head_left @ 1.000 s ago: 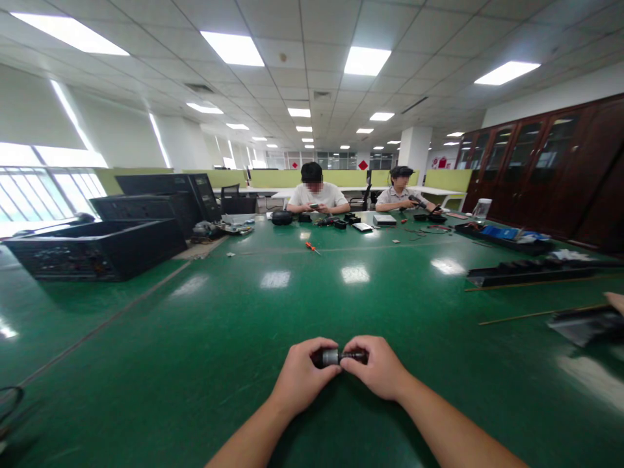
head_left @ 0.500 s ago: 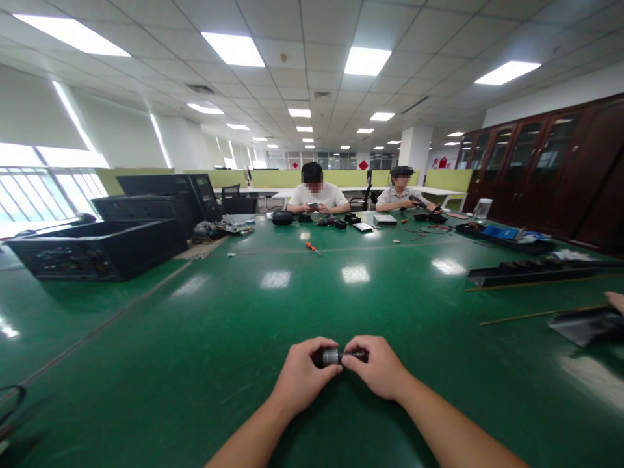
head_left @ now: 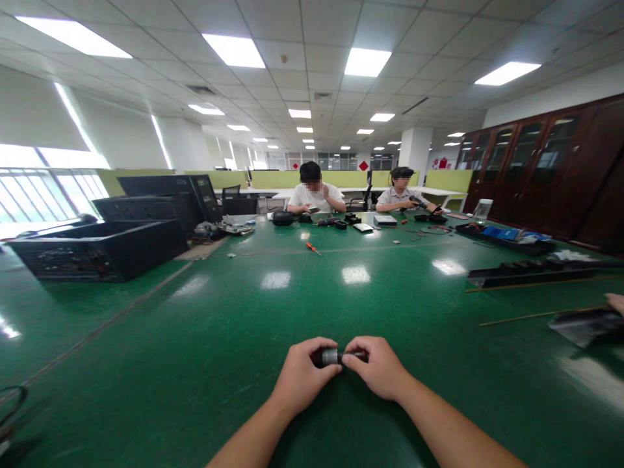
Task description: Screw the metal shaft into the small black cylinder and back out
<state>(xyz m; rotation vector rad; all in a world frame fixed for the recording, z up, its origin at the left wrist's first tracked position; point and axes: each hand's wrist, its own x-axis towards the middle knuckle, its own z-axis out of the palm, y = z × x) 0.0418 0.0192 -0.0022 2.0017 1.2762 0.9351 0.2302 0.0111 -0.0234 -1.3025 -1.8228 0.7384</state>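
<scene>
Close to me over the green table (head_left: 234,305), my left hand (head_left: 305,374) is wrapped round a small black-and-silver cylinder (head_left: 330,357). Its silver band shows between thumb and fingers, while the black left end is mostly covered. My right hand (head_left: 379,365) pinches a thin dark part (head_left: 361,355) at the cylinder's right side. Whether that part belongs to the cylinder or is a separate piece, I cannot tell. The two hands nearly meet, thumbs towards me, and the cylinder lies sideways.
An orange-handled screwdriver (head_left: 312,248) lies further ahead. Black computer cases (head_left: 97,250) stand at left. Dark metal rails (head_left: 531,270) and a thin rod (head_left: 541,316) lie at right, where another person's hand (head_left: 617,301) shows. Two people sit across the table behind small parts.
My hands and the cylinder have hardly moved. Across the table, the person in the middle has raised one hand to the head and keeps a phone in the other.
</scene>
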